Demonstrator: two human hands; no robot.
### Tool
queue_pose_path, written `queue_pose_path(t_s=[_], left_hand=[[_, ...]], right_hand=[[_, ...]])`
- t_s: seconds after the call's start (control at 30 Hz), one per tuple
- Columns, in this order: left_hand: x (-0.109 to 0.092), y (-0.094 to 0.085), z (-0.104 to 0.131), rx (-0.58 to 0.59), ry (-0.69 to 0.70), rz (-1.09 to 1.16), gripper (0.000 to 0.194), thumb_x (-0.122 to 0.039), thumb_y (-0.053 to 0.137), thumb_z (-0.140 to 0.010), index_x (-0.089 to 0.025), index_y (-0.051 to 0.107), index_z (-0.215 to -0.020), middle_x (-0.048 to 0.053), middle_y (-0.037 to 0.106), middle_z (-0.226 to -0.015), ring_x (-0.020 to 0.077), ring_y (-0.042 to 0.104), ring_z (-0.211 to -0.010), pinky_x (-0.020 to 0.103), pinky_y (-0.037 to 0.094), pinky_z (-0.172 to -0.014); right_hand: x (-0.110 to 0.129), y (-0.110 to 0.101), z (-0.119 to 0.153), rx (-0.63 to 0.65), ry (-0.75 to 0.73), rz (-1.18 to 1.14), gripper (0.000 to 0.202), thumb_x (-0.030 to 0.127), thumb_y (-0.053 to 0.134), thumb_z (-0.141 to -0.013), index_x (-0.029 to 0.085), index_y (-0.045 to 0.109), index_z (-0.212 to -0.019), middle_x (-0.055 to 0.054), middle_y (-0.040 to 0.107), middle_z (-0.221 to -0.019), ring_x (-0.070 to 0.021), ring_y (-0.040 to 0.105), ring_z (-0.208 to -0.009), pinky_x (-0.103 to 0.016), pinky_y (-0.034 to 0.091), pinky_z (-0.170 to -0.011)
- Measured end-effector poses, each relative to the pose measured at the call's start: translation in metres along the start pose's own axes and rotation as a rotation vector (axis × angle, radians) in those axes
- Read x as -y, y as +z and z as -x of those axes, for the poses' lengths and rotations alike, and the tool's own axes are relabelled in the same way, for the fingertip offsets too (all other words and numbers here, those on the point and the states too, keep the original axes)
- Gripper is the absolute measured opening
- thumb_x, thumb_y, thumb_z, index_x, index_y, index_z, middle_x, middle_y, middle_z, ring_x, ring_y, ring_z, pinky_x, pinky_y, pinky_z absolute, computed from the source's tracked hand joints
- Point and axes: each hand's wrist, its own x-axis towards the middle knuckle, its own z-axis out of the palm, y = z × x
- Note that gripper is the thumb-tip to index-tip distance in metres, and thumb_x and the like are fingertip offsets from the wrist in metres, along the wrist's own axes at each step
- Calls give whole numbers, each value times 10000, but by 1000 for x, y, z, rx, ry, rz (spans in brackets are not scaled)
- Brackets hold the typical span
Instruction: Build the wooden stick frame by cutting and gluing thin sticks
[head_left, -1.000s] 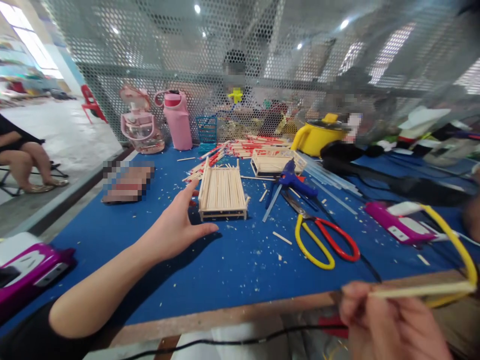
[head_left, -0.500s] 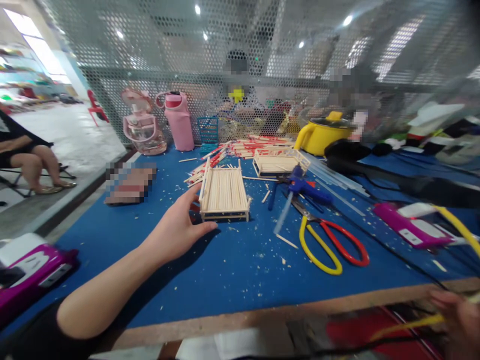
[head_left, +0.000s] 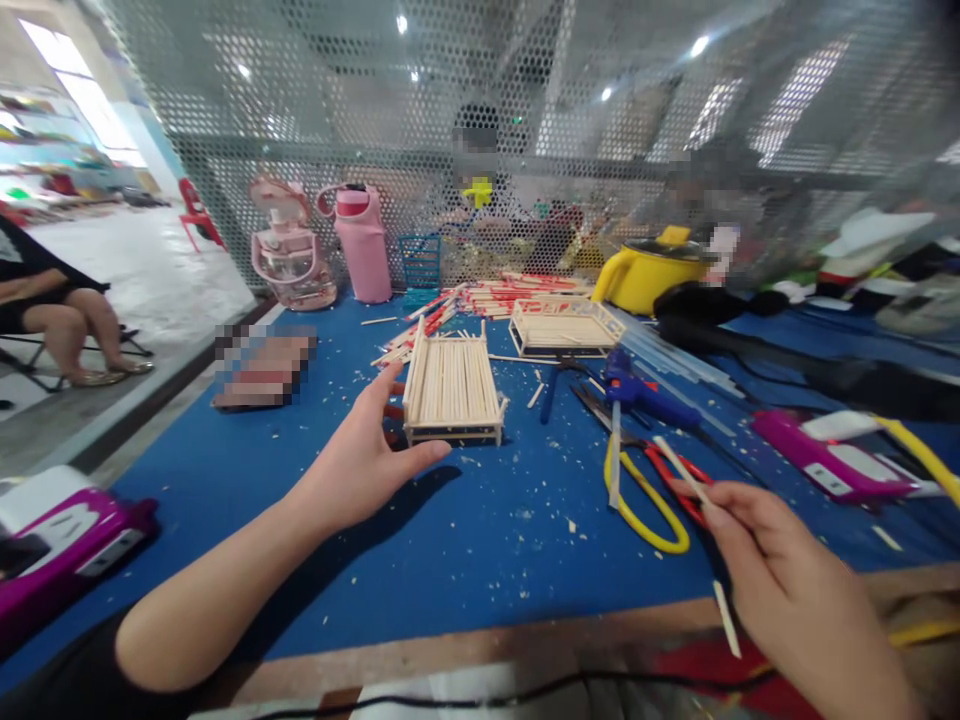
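A small bed-like frame of pale wooden sticks (head_left: 452, 385) stands on the blue table. At its left side my left hand (head_left: 367, 455) is open, thumb stretched toward the front edge; whether its fingertips touch the frame is hard to tell. My right hand (head_left: 780, 575) pinches a short wooden stick (head_left: 679, 468) over the red handle of the scissors (head_left: 649, 520). Another stick piece (head_left: 726, 618) shows below that hand. A blue glue gun (head_left: 649, 392) lies beyond the scissors, its clear glue stick pointing to the front.
Behind are a second stick frame (head_left: 566, 328), loose red-tipped sticks (head_left: 517, 296), blue-handled pliers (head_left: 551, 390) and a yellow pot (head_left: 652, 278). Pink bottles (head_left: 360, 245) stand at the back left. Purple power strips (head_left: 832, 455) lie at both sides. A seated person's legs (head_left: 82, 325) show at far left.
My right hand has come up from the lower right corner over the table with a stick. The glue gun has shifted right. My left thumb has spread slightly away from the frame.
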Motion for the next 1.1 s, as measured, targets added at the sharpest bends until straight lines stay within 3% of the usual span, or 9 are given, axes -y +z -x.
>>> queue_pose_path(t_s=[0.17,0.27,0.37,0.57,0.7,0.8,0.87,0.93,1.1], left_hand=[[-1,2,0,24,-21,-9,971,-408,745,-686,-234,199,-1470,169,453,-1379,277,577,-1049,459,553,-810],[-3,4,0,20,-38,56,959,-367,747,-687,-235,207,-1468,164,470,-1372,268,594,-1050,453,555,-830],[-4,5,1,24,-55,111,938,-325,737,-697,-239,207,-1466,159,494,-1351,252,614,-1024,435,564,-816],[-5,6,2,-22,-76,55,920,-385,721,-712,-238,210,-1463,166,442,-1381,270,574,-1089,460,528,-871],[-12,5,-4,-92,116,-72,905,-434,740,-684,-245,274,-1436,154,377,-1427,314,440,-1243,488,449,-959],[-16,3,-10,-218,168,27,676,-448,628,-791,-215,374,-1373,127,462,-1364,263,471,-1205,439,418,-987],[-16,1,-11,-378,130,121,457,-438,483,-883,-193,481,-1269,101,543,-1274,231,506,-1159,406,406,-990],[-14,-2,-10,-477,58,179,372,-420,407,-915,-177,560,-1150,79,604,-1151,212,545,-1076,369,426,-943],[-10,-8,-2,-359,-2,200,359,-413,410,-918,-169,625,-1071,51,607,-933,172,552,-854,301,459,-757]], right_hand=[[19,14,-22,215,-130,55,284,475,447,-872,241,604,-909,-55,713,-876,-230,668,-758,-318,495,-660],[22,14,-27,322,-163,25,281,473,427,-897,245,588,-929,-54,717,-980,-226,677,-843,-316,499,-721],[20,10,-28,380,-201,47,272,473,418,-906,258,581,-929,-39,722,-987,-229,687,-846,-307,499,-680],[28,-6,-34,304,-359,151,282,450,417,-882,259,604,-791,-34,707,-709,-228,638,-542,-307,421,-480],[73,-8,-53,32,-451,158,222,422,448,-882,260,586,-819,-29,669,-689,-216,604,-569,-312,394,-512],[115,12,-69,77,-594,22,118,328,497,-895,257,590,-880,-3,658,-741,-165,589,-611,-283,421,-591],[135,33,-75,162,-672,-54,89,267,508,-897,240,590,-879,7,656,-752,-145,591,-637,-266,427,-623],[144,55,-75,214,-735,-101,84,227,505,-899,220,585,-874,2,656,-768,-144,597,-681,-267,434,-662],[138,86,-64,246,-847,-116,115,199,477,-918,188,581,-870,-56,665,-919,-177,608,-893,-294,444,-804]])
